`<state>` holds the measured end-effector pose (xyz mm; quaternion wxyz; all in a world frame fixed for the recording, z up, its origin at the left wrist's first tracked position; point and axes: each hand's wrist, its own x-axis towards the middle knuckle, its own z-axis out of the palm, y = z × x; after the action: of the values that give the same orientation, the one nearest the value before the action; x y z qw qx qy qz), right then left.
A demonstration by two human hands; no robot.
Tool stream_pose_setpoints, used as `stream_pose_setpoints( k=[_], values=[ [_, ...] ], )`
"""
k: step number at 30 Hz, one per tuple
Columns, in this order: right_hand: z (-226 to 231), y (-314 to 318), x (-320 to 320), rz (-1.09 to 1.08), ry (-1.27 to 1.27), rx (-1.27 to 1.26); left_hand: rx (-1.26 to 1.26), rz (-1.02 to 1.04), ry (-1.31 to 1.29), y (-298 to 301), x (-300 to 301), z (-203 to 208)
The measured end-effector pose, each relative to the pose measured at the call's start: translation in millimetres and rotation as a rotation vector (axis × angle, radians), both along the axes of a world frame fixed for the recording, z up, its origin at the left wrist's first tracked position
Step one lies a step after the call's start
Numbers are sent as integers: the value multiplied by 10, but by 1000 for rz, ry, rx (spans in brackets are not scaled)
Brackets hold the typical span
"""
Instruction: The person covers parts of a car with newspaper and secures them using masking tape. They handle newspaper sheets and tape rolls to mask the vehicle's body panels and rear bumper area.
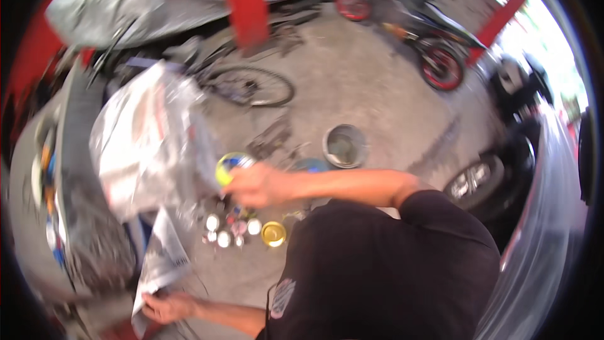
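Low on the left, my left hand (168, 307) pinches the lower edge of a sheet of newspaper (165, 255), which hangs from a plastic-wrapped bulky object (148, 138). My right arm reaches across to the left, and my right hand (259, 185) is closed round a round yellow-green thing (223, 169) with blue and white on it. Motion blur hides its exact kind. This hand is beside the right edge of the clear plastic. Below it, several small cans or jars (224, 238) stand on the floor, with a yellow-gold round tin (273, 234) to their right.
A grey bucket (345, 146) stands ahead, with a bicycle wheel (251, 86) lying farther left. A red post (246, 6) rises before a grey-covered vehicle (157, 0). At right are a motorcycle (434, 31), a car tyre (487, 182) and a hanging plastic sheet (535, 226).
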<state>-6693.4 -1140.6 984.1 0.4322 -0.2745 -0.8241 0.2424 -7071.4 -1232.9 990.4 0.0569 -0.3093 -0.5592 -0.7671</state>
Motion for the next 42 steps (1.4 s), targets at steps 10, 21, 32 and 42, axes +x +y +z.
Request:
stream_pose_setpoints(
  k=[10,21,32,42],
  values=[
    [146,-843,621,-463,-61,5,-377,-1236,-66,58,2685,365],
    [366,-2368,2511,-691,-77,-143,110,-1217,615,-138,4094,486],
    [-186,-4035,4971,-650,44,-355,-313,-1503,948,-893,5741,362],
    [-537,-5238,6035,-1220,578,-648,-549,-1908,496,-884,7752,125]
  ],
)
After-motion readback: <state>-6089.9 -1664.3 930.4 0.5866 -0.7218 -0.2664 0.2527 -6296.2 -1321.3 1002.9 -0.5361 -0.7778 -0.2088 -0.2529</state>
